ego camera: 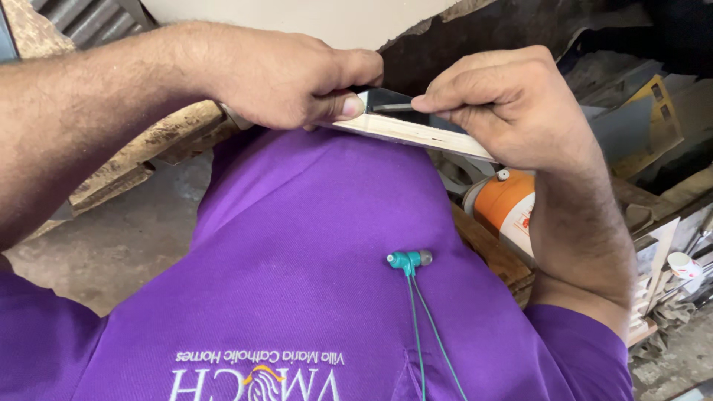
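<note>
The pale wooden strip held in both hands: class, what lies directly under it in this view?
Under the pale wooden strip lies the purple shirt; an orange container sits below its right end. The left hand and right hand cover the strip's ends and part of the dark blade on it.

A plain purple shirt point(297, 245) with white and yellow print is seen across the lower frame. Teal earbuds point(408, 260) on a green cord are seen at lower centre. A pale cream strip point(423, 136) is seen at upper centre, an orange-and-white container point(505, 208) at right.
</note>
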